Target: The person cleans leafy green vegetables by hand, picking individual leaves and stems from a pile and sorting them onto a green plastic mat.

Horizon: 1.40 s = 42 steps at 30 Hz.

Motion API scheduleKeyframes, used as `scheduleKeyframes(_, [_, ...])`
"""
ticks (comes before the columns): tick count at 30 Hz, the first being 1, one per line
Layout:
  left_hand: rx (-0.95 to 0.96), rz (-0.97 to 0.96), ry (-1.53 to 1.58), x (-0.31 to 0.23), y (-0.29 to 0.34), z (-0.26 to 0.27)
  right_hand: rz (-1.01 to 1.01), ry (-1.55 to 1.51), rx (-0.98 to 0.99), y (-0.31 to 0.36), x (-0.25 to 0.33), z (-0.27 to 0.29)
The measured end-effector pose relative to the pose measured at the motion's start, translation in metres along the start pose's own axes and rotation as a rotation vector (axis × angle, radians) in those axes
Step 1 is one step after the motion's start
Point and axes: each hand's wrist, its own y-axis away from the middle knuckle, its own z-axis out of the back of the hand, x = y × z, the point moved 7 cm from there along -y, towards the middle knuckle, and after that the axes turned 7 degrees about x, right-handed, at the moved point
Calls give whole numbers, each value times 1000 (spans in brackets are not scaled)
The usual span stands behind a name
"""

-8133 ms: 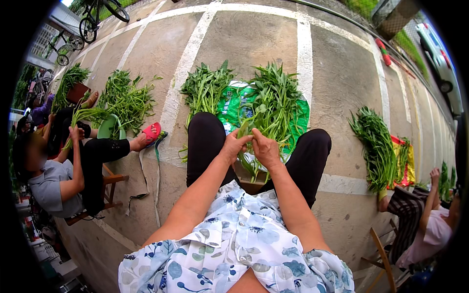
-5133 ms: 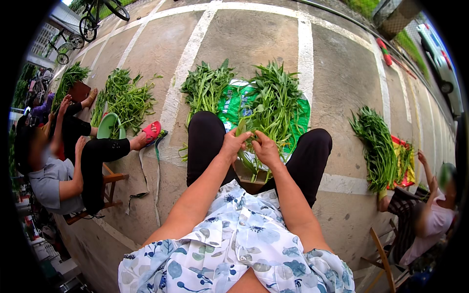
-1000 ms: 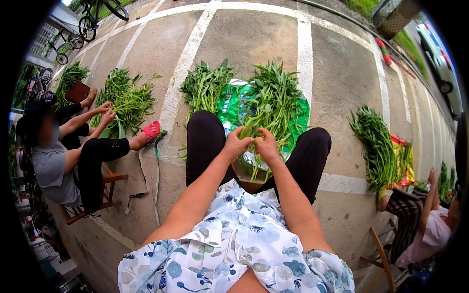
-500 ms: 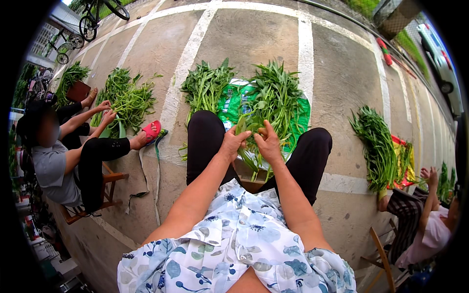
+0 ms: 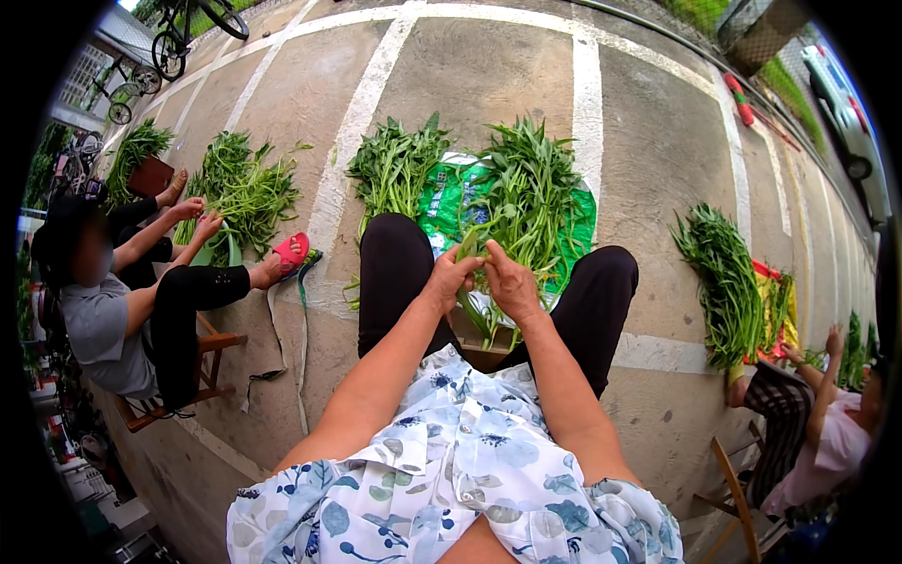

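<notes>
Between my knees, my left hand [image 5: 451,280] is closed around leafy green stems that look like water spinach [image 5: 469,242]. My right hand [image 5: 513,285] meets it, thumb and fingers pinched on the same stems. Leaves poke out above the hands, and more greens hang below, over a brown box edge [image 5: 485,359]. Just beyond lies a green and white plastic sheet [image 5: 584,221]. A big heap of greens [image 5: 532,179] rests on it, and another bunch [image 5: 398,171] lies at its left side. My fingers partly cover the held stems.
At left, a seated person [image 5: 113,320] handles a heap of greens [image 5: 246,188]. On the right another seated person [image 5: 827,423] is beside a long pile of greens [image 5: 719,287]. Bicycles [image 5: 171,49] stand far left, and a white car [image 5: 850,122] far right.
My right hand has shifted slightly left, and its fingers have drawn in against the left hand. The person on the right has moved their arms.
</notes>
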Motion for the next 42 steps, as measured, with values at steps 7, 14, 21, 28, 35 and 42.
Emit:
scheduleKeyframes(7, [17, -10, 19, -4, 2, -4, -26, -274, -69, 0, -4, -2])
scheduleKeyframes(14, [24, -39, 11, -7, 3, -5, -172, -376, -66, 1, -14, -4])
scheduleKeyframes(21, [33, -43, -3, -9, 4, -8, -208, -435, -94, 1, -13, 1])
scheduleKeyframes(28, [21, -79, -100, -6, 0, -4, -122, -256, -74, 1, -9, -4])
scheduleKeyframes(35, [13, -82, -82, -6, 1, -5, -290, -460, -73, 2, -28, -16])
scheduleKeyframes(42, [-8, -84, 73, -10, 3, -1, -515, -949, -135, 5, -44, -18])
